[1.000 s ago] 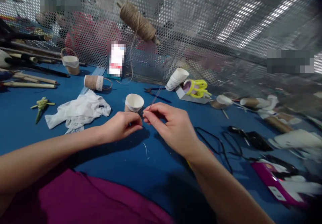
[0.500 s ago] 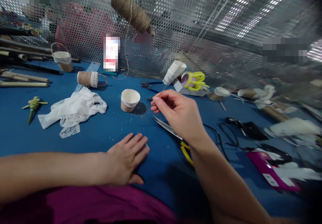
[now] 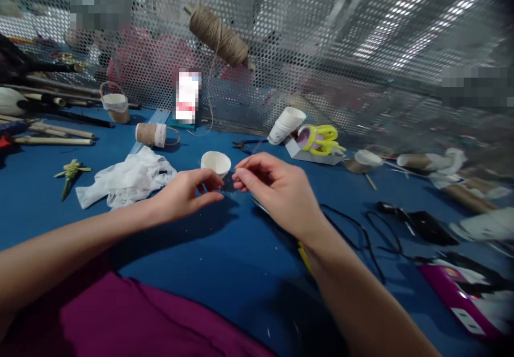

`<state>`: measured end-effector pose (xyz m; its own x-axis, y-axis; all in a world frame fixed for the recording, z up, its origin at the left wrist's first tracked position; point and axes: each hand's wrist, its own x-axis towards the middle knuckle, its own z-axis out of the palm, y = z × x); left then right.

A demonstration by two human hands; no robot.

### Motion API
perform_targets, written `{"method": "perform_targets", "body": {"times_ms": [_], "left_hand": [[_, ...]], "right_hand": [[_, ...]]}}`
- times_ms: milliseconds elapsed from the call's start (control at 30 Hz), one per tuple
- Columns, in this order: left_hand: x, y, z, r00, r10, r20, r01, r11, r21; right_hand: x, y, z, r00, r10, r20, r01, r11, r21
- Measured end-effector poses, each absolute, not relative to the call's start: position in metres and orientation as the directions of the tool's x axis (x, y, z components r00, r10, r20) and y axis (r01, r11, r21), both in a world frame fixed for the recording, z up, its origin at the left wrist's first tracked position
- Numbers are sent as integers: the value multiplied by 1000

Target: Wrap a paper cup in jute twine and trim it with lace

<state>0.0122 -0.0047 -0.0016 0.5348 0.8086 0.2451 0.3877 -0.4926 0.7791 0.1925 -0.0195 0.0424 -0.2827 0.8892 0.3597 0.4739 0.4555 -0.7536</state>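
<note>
My right hand (image 3: 273, 191) is closed in a pinch right of the small white-lined cup (image 3: 216, 161). A thin brown strand, faint here, runs up from its fingers. My left hand (image 3: 191, 192) hovers in front of the cup, its thumb apart from the curled fingers and nothing visible between them. The cup stands upright on the blue table, its lower part hidden behind my left fingers. Under my right hand and wrist lie scissors with yellow handles (image 3: 305, 259), mostly covered.
White lace cloth (image 3: 130, 177) and a green woven piece (image 3: 71, 171) lie at left. Behind are twine-wrapped cups with handles (image 3: 150, 134), a twine spool (image 3: 219, 35), pliers (image 3: 249, 145) and stacked paper cups (image 3: 286, 125). Black cords (image 3: 357, 234) and a magenta power strip (image 3: 458, 298) lie right.
Half a second ago my left hand lay flat near the table's front edge; now it is raised beside the right hand. The right hand keeps its pinch on the strand. The view has shifted slightly.
</note>
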Motion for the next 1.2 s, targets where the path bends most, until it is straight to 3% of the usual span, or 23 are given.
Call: {"method": "perform_targets", "body": {"times_ms": [133, 467, 867, 1200], "left_hand": [[13, 1, -18, 565, 807, 174, 291, -393, 872], [21, -5, -12, 599, 760, 252, 271, -489, 829], [22, -16, -10, 693, 718, 58, 143, -216, 966], [23, -18, -12, 712, 701, 39, 145, -201, 969]], "right_hand": [[185, -18, 38, -336, 888, 314, 531, 454, -716], [193, -19, 41, -334, 906, 261, 437, 394, -809], [203, -23, 54, -294, 922, 252, 336, 347, -876], [205, -25, 58, -267, 940, 212, 318, 293, -901]]}}
